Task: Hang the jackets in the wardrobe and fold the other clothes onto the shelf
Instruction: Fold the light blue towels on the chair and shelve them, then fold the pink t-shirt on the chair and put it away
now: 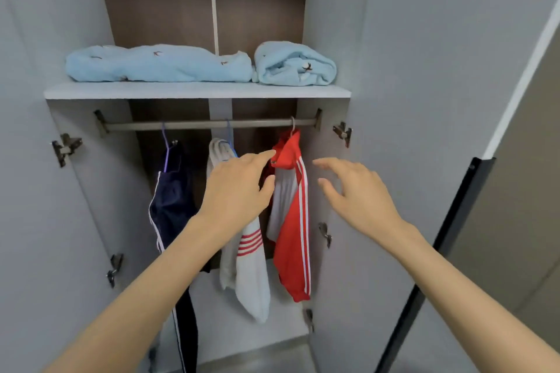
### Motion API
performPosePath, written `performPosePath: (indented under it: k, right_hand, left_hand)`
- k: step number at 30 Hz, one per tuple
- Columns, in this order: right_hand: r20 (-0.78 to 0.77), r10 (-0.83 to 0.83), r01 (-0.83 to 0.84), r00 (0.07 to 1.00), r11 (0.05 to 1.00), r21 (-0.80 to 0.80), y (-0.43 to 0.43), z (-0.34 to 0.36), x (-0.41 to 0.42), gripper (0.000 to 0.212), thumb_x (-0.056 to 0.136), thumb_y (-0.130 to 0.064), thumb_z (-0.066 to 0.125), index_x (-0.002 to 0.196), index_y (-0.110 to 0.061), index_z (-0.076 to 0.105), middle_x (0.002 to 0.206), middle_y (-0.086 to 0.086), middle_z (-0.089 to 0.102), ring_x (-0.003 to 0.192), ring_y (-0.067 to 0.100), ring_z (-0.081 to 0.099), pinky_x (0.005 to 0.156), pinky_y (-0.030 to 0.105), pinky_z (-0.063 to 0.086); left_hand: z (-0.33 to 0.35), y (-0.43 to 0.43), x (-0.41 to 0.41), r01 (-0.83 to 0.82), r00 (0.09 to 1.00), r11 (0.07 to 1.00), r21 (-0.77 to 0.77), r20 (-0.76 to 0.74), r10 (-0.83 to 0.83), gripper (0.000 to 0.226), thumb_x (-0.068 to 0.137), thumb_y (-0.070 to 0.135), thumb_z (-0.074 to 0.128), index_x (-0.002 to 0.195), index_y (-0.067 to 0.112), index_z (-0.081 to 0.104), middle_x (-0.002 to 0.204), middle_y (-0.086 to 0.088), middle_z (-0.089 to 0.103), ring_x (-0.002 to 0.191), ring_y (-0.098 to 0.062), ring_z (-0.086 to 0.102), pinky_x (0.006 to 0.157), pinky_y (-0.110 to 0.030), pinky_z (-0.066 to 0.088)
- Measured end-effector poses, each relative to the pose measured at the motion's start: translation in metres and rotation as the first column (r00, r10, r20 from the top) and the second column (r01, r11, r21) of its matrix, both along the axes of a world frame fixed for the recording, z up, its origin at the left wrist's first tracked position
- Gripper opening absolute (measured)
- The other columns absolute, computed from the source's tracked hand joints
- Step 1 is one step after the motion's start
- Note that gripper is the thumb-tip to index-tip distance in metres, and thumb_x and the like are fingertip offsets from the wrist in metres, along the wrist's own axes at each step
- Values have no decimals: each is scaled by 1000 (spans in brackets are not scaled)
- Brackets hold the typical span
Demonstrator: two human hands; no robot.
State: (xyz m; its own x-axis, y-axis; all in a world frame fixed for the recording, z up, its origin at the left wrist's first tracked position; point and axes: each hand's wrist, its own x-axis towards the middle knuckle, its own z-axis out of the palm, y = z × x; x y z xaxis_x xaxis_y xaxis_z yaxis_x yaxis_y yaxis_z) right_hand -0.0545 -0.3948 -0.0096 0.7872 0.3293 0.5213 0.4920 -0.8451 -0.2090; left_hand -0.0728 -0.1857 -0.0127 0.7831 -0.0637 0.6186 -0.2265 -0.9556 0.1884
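Note:
Three jackets hang on the wardrobe rail [197, 124]: a navy jacket [171, 200] at the left, a white jacket with red stripes [250, 269] in the middle, and a red and white jacket [292, 221] at the right. My left hand [236, 188] is stretched out, its fingertips touching the red jacket's collar, and it covers part of the white jacket. My right hand [351, 188] hovers just right of the red jacket with fingers spread, holding nothing. Two folded light blue garments [157, 65] [295, 65] lie on the shelf [197, 90] above.
Both grey wardrobe doors stand open, left door [45, 191] and right door [424, 100], with metal hinges along the inner walls. A black-edged panel [448, 236] stands at the right. The wardrobe floor [242, 327] shows below the jackets.

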Motion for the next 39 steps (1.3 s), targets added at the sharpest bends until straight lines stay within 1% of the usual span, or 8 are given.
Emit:
performPosePath:
  k: [8,16,19,23,26,29,35,39]
  right_hand:
    - [-149,-209,220,966,974,58,-40,-73,-105,35,98,-33,47,133,-33,50,125,-11,61,109,13,57,83,32,49]
    - [-274,-487,533,829,837,127,-74,-135,-232,33,97,-28,51,129,-29,56,120,-7,63,106,17,58,78,30,46]
    - [-319,-603,665,731,734,137,-98,-149,-289,32,97,-29,51,128,-30,56,123,-8,61,106,15,58,72,27,41]
    - [-383,-714,800,586,583,138,-131,-164,-364,34,97,-27,51,130,-29,54,125,-5,61,108,18,58,81,38,51]
    - [-399,-782,874,479,470,128,-160,-180,-413,34,97,-27,50,130,-29,53,124,-6,61,107,17,58,77,34,51]
    - [-411,-834,928,368,360,101,-190,-201,-454,34,96,-27,51,130,-29,54,121,-5,62,105,18,58,74,32,47]
    - [-524,-831,980,187,194,41,-268,-260,-538,36,93,-20,54,128,-22,57,123,0,61,111,24,57,87,37,47]
    - [-593,-797,992,115,124,26,-322,-301,-591,33,90,-11,58,122,-13,62,119,8,64,110,27,58,88,28,37]
  left_hand:
    - [-51,-37,-52,207,966,977,52,-169,-195,47,96,37,46,143,29,42,124,2,62,102,-23,62,85,-36,47]
    - [-89,-94,-116,506,838,858,93,-290,-463,47,97,37,45,143,30,42,131,1,60,111,-25,59,88,-36,45]
    - [-98,-133,-145,622,751,780,67,-334,-570,46,97,36,46,143,29,42,134,0,58,117,-27,56,91,-36,43]
    - [-113,-195,-188,767,606,640,46,-377,-700,46,99,34,44,144,27,40,132,0,58,111,-26,58,85,-36,43]
    - [-128,-244,-222,846,499,533,28,-395,-772,45,99,33,44,144,26,41,132,1,58,113,-24,57,83,-35,42]
    - [-147,-293,-256,895,400,446,3,-445,-801,45,99,33,45,143,25,42,133,1,58,116,-24,56,88,-37,43]
    - [-200,-391,-320,945,254,324,-38,-537,-804,45,97,31,45,142,27,42,130,1,59,117,-24,55,91,-38,44]
    - [-236,-453,-356,953,198,298,-61,-621,-759,45,97,31,44,142,27,42,131,1,59,117,-24,55,91,-38,43]
